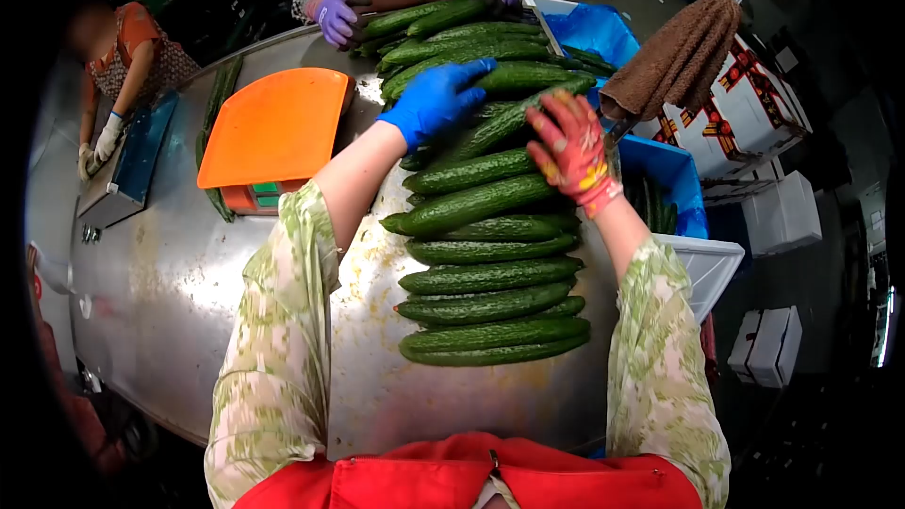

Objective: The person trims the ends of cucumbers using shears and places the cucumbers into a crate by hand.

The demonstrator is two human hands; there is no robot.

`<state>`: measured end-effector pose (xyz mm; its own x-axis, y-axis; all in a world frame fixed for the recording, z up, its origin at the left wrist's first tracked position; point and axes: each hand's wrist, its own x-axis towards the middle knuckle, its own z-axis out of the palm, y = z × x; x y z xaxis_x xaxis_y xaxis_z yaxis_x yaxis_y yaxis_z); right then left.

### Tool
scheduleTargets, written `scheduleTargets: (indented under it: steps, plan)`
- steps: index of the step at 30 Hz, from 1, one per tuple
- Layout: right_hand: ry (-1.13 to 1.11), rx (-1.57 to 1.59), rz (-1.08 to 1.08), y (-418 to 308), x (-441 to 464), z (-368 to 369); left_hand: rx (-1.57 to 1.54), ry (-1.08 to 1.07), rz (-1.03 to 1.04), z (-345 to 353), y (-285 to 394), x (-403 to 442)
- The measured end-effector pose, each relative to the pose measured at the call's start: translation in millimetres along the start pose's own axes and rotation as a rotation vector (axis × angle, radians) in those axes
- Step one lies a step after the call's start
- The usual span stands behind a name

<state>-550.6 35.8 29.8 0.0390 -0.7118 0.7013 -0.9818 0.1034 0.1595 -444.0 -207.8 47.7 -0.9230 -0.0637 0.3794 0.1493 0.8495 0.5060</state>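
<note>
- Blue-gloved left hand and red-patterned-gloved right hand are showing open fingers, apart.
- Long green cucumbers are lying beneath; hard pushing could roll them.

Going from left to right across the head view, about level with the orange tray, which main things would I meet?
Other worker's white-gloved hand, orange tray, left hand, right hand, nearer blue-lined crate, white box. The cucumber pile overlaps both hands, so its place is unclear.
</note>
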Motion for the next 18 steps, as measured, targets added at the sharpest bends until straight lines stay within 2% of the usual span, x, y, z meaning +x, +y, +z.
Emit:
scheduleTargets:
  steps: [2,4,7,8,11,12,15,17,18]
  plan:
    - [-0.141,0.074,0.013,-10,-23,-11,0.154,0.148,0.04,-7,-6,5]
    - [-0.247,0.15,-0.009,-10,-37,-18,0.333,0.193,0.049,-14,-10,3]
    - [-0.29,0.137,-0.022,-11,-42,-26,0.429,0.205,0.148,-19,-21,5]
    - [-0.241,0.138,-0.009,-10,-38,-29,0.437,0.203,0.176,-20,-24,5]
    - [-0.132,0.121,0.064,-7,-29,-29,0.365,0.131,0.26,-32,-25,-4]
    - [-0.135,0.13,0.088,-6,-29,-27,0.327,-0.028,0.132,-39,-21,-11]
    - [-0.13,0.069,0.14,-9,-29,-22,0.302,-0.095,0.01,-30,-25,-26]
    - [-0.04,0.104,0.207,-14,-38,-30,0.197,0.137,0.226,-27,-37,-35]
    - [-0.014,0.182,0.269,-20,-41,-43,-0.059,0.175,0.149,-29,-31,-46]
